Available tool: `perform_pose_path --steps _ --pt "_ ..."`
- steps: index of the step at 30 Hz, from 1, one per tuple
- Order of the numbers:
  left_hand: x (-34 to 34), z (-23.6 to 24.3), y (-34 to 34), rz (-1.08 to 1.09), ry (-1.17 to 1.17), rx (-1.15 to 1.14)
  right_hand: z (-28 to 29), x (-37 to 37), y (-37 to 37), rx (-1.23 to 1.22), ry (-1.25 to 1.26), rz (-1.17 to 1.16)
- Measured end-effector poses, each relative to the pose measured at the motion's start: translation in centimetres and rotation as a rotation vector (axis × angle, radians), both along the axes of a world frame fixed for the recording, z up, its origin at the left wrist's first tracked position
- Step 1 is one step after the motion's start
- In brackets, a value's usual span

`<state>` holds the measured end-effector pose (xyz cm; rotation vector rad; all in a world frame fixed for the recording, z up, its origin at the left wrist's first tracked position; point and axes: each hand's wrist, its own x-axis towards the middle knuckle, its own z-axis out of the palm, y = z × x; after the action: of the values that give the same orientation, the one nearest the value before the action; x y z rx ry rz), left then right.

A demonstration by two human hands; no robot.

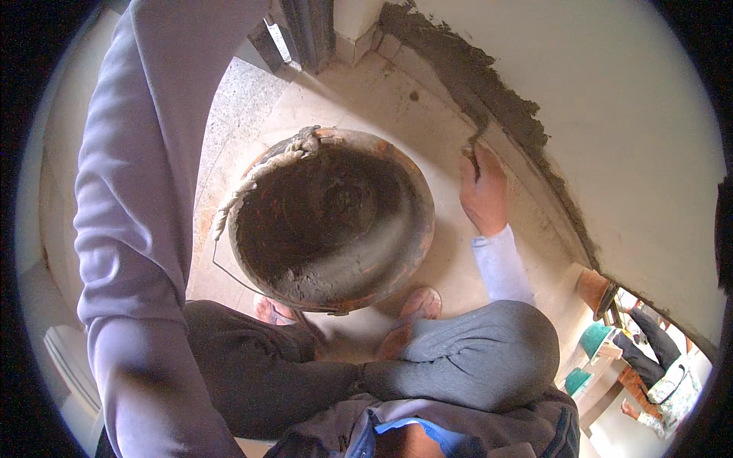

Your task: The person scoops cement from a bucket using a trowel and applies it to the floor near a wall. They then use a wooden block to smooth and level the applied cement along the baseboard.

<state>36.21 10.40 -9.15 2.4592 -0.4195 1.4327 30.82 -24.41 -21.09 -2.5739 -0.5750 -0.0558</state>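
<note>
So, it's a pale, dusty tiled floor (363, 103) with a speckled patch (248, 99) off to the left and a dark door frame (309, 34) up top. Along the foot of the smooth off-white wall (634, 137) runs a ragged band of grey mortar (496, 84), rough-edged and smeared. Big round bucket (424, 191) sits between the wall and the left arm, just past the person's feet, its inside caked dark grey with crumbly stuff near the closest edge. Rope's wrapped around its wire handle. Right hand (485, 191) is beside it, near the wall base, fingers curled closed round a slim dark tool (476, 164). Left hand's out of frame, so can't tell its grip. Lower right: green containers (595, 340) and another person (672, 385).
</note>
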Motion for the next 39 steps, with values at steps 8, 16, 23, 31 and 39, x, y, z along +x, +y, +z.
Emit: perform_pose_path --steps 8,16,23,31,39 --pt "0.1 -0.3 -0.1 -0.002 -0.003 -0.007 0.3 2.5 1.0 0.011 -0.109 -0.046" --pt "-0.2 0.1 0.5 0.009 0.002 0.010 0.9 -0.8 1.7 0.040 -0.087 -0.012" --pt "0.1 -0.1 -0.1 -0.009 -0.015 -0.009 0.7 2.6 1.8 0.028 -0.133 -0.032" --pt "0.0 0.3 0.4 0.000 -0.011 0.016 0.3 -0.4 2.3 0.033 -0.064 0.019" --pt "0.2 0.2 0.1 -0.002 -0.011 0.021 1.6 0.9 3.1 0.119 -0.032 -0.080"
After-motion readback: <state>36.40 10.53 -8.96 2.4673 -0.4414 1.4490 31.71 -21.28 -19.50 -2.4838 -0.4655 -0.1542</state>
